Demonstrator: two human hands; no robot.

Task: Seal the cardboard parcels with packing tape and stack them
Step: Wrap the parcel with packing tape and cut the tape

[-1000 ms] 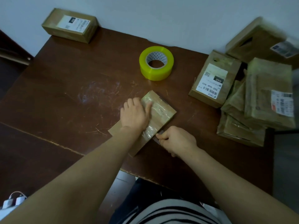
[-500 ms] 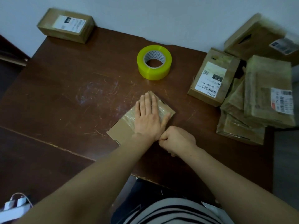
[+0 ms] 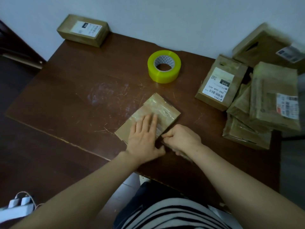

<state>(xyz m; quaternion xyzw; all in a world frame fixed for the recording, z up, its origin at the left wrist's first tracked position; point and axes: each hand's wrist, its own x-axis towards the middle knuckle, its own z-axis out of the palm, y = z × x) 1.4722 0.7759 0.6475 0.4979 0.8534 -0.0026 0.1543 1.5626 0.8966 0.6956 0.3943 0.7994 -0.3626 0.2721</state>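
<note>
A flat cardboard parcel [image 3: 162,107] lies at an angle near the front of the brown table [image 3: 79,100], with a shiny strip of clear tape across its top. My left hand [image 3: 143,139] lies flat on the parcel, its straight fingers pressing the tape. My right hand [image 3: 181,139] is curled in a fist at the parcel's near right edge, touching my left thumb. It grips a small tan tool that is mostly hidden. A yellow-green roll of packing tape [image 3: 164,66] stands farther back, apart from both hands.
A loose pile of several cardboard parcels [image 3: 274,100] fills the table's right side, with a labelled box [image 3: 219,83] at its left. One labelled box [image 3: 82,30] sits at the far left corner against the wall. A white power strip [image 3: 18,205] lies low at the left.
My left hand slid forward over the taped top, then drew back toward me. My right hand stayed at the parcel's near edge. The view shifted a little.
</note>
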